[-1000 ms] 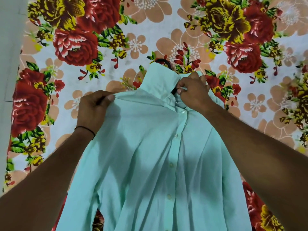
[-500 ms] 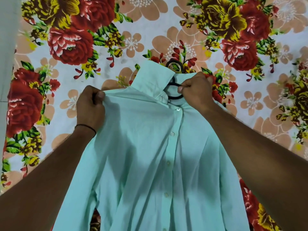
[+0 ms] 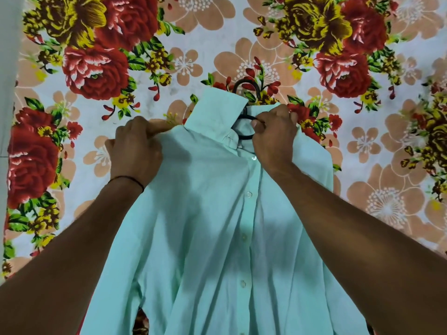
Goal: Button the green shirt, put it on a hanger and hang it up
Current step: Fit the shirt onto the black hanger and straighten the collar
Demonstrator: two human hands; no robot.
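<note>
Two hands hold a pale green button-front shirt (image 3: 217, 226) over a flowered red, yellow and peach bedsheet (image 3: 193, 44).
The left hand (image 3: 135, 151), a dark thread band (image 3: 128, 180) at its wrist, pinches the shirt's shoulder. The right hand (image 3: 273, 139) grips the cloth at the open neck, where a black hanger (image 3: 244, 81) pokes out beside the raised collar (image 3: 217, 110). The front is buttoned.

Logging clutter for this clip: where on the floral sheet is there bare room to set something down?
Bare floral sheet beyond the hanger hook and collar, left of the left hand, and right of the right hand. Crowded in the middle, where the shirt lies.
</note>
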